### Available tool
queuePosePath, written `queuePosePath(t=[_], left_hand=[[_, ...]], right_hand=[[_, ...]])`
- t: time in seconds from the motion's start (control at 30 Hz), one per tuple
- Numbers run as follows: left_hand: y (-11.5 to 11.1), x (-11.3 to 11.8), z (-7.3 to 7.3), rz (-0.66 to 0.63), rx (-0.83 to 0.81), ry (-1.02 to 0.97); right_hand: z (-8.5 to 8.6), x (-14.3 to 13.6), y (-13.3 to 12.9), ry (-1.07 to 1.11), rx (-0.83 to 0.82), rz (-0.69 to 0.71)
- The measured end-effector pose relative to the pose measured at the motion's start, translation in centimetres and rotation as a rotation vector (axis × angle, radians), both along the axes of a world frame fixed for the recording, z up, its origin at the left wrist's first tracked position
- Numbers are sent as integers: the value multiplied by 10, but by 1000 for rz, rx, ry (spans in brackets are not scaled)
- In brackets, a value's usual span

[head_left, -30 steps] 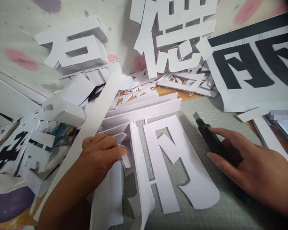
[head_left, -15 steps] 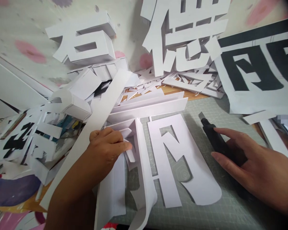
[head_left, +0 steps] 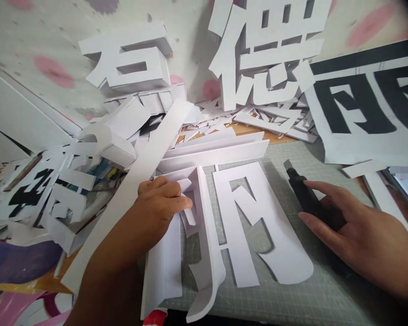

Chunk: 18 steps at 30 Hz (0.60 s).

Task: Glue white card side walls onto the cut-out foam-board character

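A white foam-board character [head_left: 208, 226] with raised side walls lies on the cutting mat [head_left: 279, 154]. My left hand [head_left: 165, 201] is closed at its upper left, pinching a small white foam-board strip [head_left: 189, 213] against the inside of the walls. The fingertips behind the strip are partly hidden. Joined to the walled part by thin bridges is a flat cut-out section [head_left: 236, 213] without walls. To its right, my right hand [head_left: 353, 226] is loosely closed around a black utility knife [head_left: 304, 192]. The knife's blade is out and points away from me.
Finished foam letters [head_left: 132, 68] lean at the back wall beside a larger one [head_left: 258, 50]. White offcuts [head_left: 221, 122] are heaped behind the mat. A long white strip [head_left: 129, 194] slants at left. A printed black-character sheet [head_left: 353, 104] and a phone [head_left: 406, 181] are at right.
The view has shifted a little, so most things at left and centre sit slightly further right. Both hands keep their hold, with hardly any movement against the foam pieces.
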<state>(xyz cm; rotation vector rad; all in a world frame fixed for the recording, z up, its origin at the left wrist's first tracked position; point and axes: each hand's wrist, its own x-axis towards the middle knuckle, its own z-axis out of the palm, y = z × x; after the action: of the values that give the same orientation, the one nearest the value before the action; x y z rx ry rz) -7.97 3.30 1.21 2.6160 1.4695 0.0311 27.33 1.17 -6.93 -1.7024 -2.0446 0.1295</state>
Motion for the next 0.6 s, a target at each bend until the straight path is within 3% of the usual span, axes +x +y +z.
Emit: queuePosePath(t=[0.33,0.6], left_hand=[[0,-1,-1,13,20,21],[-3,-8,3,-69,57,26]], right_hand=[[5,-5,0,13,-52,-23],[0,-7,-1,-35,-51,-48]])
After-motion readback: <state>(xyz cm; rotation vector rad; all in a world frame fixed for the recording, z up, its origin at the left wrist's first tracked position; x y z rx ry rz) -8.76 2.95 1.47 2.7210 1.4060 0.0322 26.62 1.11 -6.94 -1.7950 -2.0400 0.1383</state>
